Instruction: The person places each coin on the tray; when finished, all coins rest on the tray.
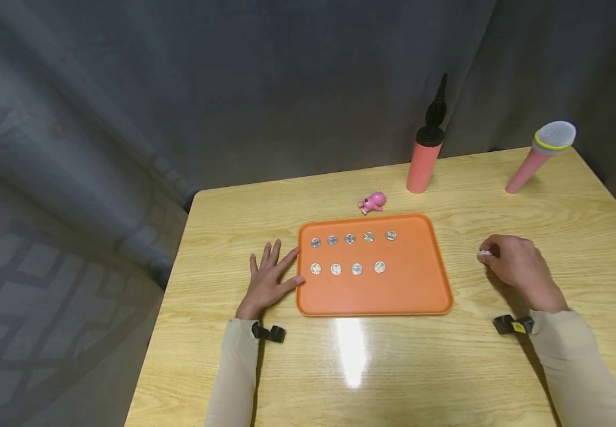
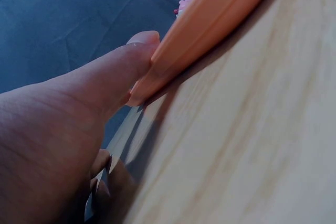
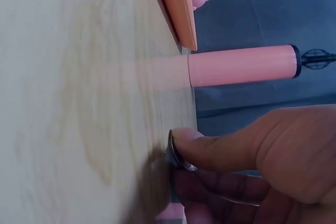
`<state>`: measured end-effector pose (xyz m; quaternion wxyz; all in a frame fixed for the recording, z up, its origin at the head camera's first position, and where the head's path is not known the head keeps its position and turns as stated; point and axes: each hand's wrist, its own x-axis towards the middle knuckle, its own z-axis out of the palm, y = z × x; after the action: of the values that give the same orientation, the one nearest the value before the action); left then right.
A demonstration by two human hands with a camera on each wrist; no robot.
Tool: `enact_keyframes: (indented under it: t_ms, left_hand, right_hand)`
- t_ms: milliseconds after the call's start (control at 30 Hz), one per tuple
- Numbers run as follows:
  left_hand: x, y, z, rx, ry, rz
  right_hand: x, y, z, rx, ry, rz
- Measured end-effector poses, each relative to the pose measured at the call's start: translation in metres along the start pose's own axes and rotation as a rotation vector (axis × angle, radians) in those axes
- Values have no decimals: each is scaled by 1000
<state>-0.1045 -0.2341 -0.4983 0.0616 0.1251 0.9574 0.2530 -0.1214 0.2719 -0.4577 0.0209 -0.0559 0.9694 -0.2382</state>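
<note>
An orange tray (image 1: 415,284) lies on the wooden table, bearing several round silver discs like coins (image 1: 356,269) in two rows. My left hand (image 1: 269,283) rests at the tray's left side with fingers spread and straight. In the left wrist view its thumb (image 2: 123,59) touches the tray's outer wall (image 2: 194,30). To the right of the tray, my right hand (image 1: 518,265) pinches a thin silver disc (image 3: 178,156) between thumb and fingers, low over the table. The fingers partly hide that disc, which stands roughly on edge.
Behind the tray lies a small pink toy figure (image 1: 373,202). A pink hand pump with a black top (image 1: 424,163) stands at the back, and a pink toy microphone (image 1: 534,157) stands at the back right. A dark curtain (image 1: 286,89) hangs behind the table (image 1: 222,237).
</note>
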Motion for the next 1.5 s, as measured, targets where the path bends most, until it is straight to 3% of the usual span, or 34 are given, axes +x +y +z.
enact_keyframes:
  t_ms: [167, 400, 833, 1100, 1500]
  left_hand:
    - [-1, 0, 0, 6, -8, -3]
    - [-1, -1, 0, 5, -10, -5]
    - [0, 0, -1, 1, -12, -6]
    - [0, -1, -1, -1, -22, -7]
    - [1, -2, 0, -3, -34, -18]
  right_hand:
    - [-1, 3, -1, 35, -28, 28]
    - [0, 5, -2, 68, 19, -8]
    - [2, 6, -2, 121, 35, 10]
    - [4, -5, -4, 241, 16, 1]
    - [12, -25, -3, 303, 6, -21]
